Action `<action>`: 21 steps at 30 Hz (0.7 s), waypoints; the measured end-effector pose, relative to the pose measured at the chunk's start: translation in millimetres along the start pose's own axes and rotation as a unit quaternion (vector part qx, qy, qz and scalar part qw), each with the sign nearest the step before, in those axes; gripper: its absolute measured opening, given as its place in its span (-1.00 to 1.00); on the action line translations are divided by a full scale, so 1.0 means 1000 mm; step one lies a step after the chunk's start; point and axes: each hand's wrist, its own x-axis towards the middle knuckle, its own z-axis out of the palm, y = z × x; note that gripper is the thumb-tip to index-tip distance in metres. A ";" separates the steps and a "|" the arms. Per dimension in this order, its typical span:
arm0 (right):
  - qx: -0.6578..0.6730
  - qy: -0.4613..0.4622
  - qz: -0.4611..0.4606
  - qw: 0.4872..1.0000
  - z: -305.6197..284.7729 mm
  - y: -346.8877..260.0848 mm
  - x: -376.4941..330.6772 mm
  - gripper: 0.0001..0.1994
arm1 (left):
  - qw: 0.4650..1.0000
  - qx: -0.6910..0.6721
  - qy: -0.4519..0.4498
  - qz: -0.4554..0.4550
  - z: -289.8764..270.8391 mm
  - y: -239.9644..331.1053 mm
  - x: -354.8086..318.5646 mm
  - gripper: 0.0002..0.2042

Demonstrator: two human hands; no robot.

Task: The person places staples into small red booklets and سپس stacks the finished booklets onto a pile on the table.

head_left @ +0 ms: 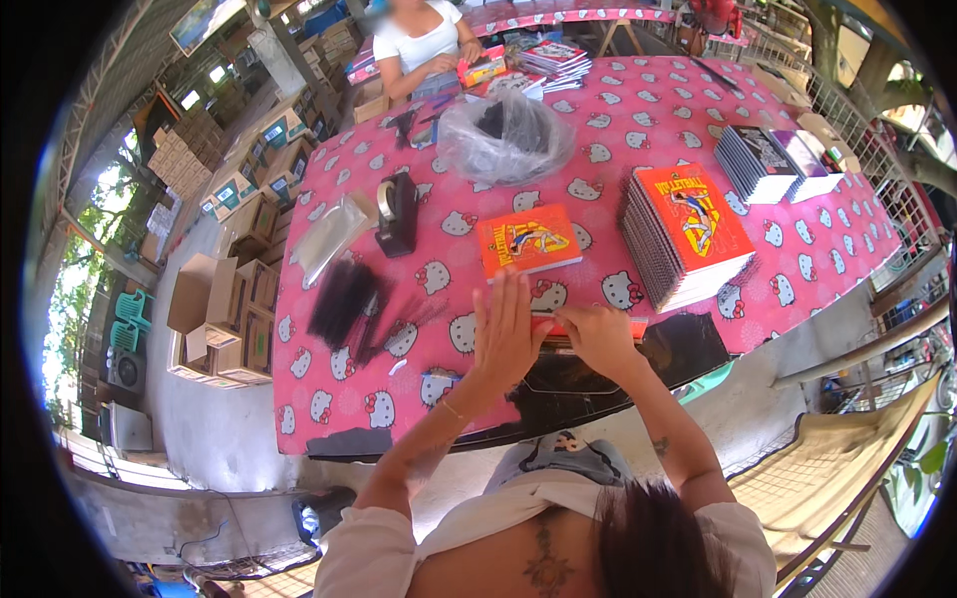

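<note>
A red-orange notebook [639,326] lies at the table's near edge, mostly hidden under my hands. My right hand [598,339] is over it, fingers curled and closed at its left part. Beside it, my left hand [506,327] is stretched out with its fingers together and straight, its palm side down by the notebook's left end. Just beyond my left fingertips a second red-orange notebook [530,242] with a yellow picture lies flat. To the right stands a tall stack of the same spiral-bound notebooks [688,224].
A tape dispenser [397,214], clear plastic sleeves [334,234] and a pile of thin black strips [349,307] lie on the left. Farther off are a clear plastic bag [469,149] and dark notebook stacks [755,164]. A co-worker [424,45] handles notebooks across the pink table [439,319].
</note>
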 end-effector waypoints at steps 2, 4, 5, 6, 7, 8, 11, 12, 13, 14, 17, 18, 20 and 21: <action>0.018 0.012 0.009 1.000 -0.002 0.001 0.005 -0.92 | 0.999 -0.038 -0.035 0.015 0.003 0.004 -0.002 -0.16; 0.027 0.026 -0.003 0.999 -0.003 -0.003 0.006 -0.92 | 0.996 -0.060 -0.053 0.024 0.017 0.013 -0.047 -0.16; 0.035 0.038 -0.013 0.999 -0.003 -0.003 0.007 -0.91 | 0.993 -0.084 -0.074 0.032 0.015 0.017 -0.057 -0.17; 0.033 0.042 -0.012 0.998 -0.003 -0.001 0.008 -0.91 | 0.993 -0.044 -0.110 0.018 0.018 0.013 -0.052 -0.14; 0.020 0.031 -0.017 0.999 -0.001 0.001 0.007 -0.90 | 0.993 -0.044 -0.110 0.021 0.017 0.007 -0.028 -0.14; 0.008 0.016 -0.020 1.000 0.002 0.002 0.003 -0.88 | 0.999 0.001 -0.034 0.016 0.017 -0.002 0.005 -0.11; -0.013 0.065 -0.092 0.994 -0.015 0.005 0.000 -0.83 | 0.999 -0.002 -0.035 0.015 0.020 0.017 -0.033 -0.09; -0.015 0.071 -0.095 0.993 -0.019 0.008 -0.002 -0.83 | 0.994 -0.046 -0.100 0.020 0.019 0.023 -0.045 -0.11; -0.026 0.042 -0.084 0.995 -0.023 0.007 -0.012 -0.80 | 0.994 -0.045 -0.096 0.023 0.019 0.021 -0.040 -0.11; -0.036 0.013 -0.072 0.997 -0.025 0.008 -0.016 -0.78 | 0.998 -0.043 -0.048 0.009 0.020 0.018 -0.035 -0.12; -0.015 -0.054 -0.007 0.998 -0.026 0.017 -0.011 -0.77 | 0.999 0.014 0.046 0.015 0.006 0.007 0.015 -0.12; -0.014 -0.055 -0.009 0.998 -0.025 0.017 -0.012 -0.77 | 0.999 -0.005 0.005 0.043 0.006 0.007 0.018 -0.14; -0.001 -0.028 -0.013 1.000 -0.026 0.022 -0.009 -0.80 | 0.996 -0.024 -0.030 0.077 0.016 0.009 0.007 -0.15; 0.002 -0.026 -0.015 1.000 -0.026 0.019 -0.006 -0.80 | 0.991 -0.050 -0.047 0.116 0.026 0.005 -0.028 -0.17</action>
